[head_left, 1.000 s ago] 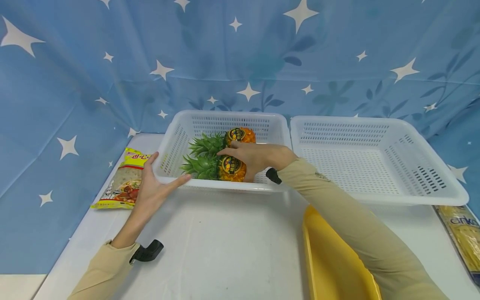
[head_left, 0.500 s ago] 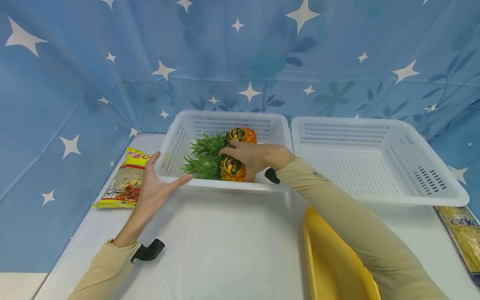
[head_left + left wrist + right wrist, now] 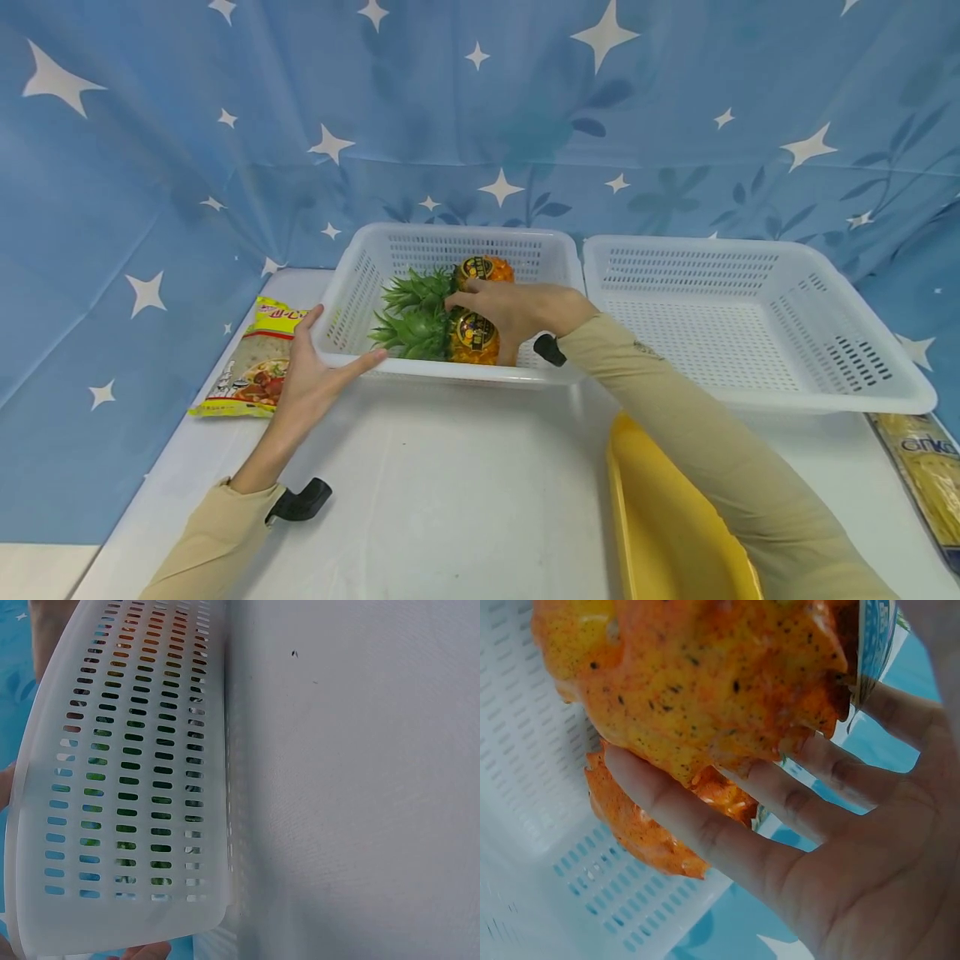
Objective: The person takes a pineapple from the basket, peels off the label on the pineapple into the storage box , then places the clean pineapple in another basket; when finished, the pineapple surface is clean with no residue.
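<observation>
Two pineapples lie side by side in the left white basket, green crowns pointing left. My right hand reaches in from the right and grips the front pineapple, which has a black label round it. In the right wrist view my fingers curve along the orange, spiky skin of that pineapple. Behind it sits the rear pineapple, clear of my grip. My left hand holds the basket's front left corner, thumb along the front rim and fingers at the left side.
A second white basket stands to the right of the first. A yellow bin is partly under my right forearm. A yellow food packet lies at the left, a packet of yellow strands at the right edge. A blue starry curtain hangs behind.
The front pineapple has shifted slightly right in the basket, along with my right hand. My left hand keeps its hold on the corner.
</observation>
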Demonstrator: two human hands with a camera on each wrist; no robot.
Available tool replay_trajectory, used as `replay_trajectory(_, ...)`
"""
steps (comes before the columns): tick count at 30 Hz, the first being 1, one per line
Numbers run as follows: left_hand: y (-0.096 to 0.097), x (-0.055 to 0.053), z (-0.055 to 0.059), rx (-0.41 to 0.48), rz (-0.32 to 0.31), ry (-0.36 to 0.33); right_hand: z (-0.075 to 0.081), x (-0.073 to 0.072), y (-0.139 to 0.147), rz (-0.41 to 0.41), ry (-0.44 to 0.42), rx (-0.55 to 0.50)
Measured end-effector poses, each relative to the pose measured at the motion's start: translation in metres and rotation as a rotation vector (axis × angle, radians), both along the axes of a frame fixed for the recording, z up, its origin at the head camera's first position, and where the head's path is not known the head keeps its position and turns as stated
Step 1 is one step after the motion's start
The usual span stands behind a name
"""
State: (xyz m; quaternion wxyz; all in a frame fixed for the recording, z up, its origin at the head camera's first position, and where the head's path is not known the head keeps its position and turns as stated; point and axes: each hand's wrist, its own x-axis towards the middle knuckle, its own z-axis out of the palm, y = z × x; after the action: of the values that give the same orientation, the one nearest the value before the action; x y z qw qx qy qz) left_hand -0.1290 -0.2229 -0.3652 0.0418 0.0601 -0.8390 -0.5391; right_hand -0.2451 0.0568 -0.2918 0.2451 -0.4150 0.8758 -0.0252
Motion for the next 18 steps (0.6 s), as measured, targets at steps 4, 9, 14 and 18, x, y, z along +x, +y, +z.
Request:
replay_trajectory(4,0.001,0.0,0.0,0.011,-0.005,0.004,0.009,0.002,0.005,-0.012,-0.011,-0.003)
replay_trajectory(9,0.001,0.0,0.001,0.007,-0.003,0.001,0.022,0.003,0.013,-0.023,-0.014,-0.024)
replay_trajectory(14,0.001,0.0,0.001,-0.002,0.008,-0.002,0.032,0.004,0.02,-0.013,0.013,-0.05)
replay_trajectory(18,0.002,0.0,0.002,-0.011,0.016,-0.016,0.04,0.006,0.026,-0.02,0.029,-0.075)
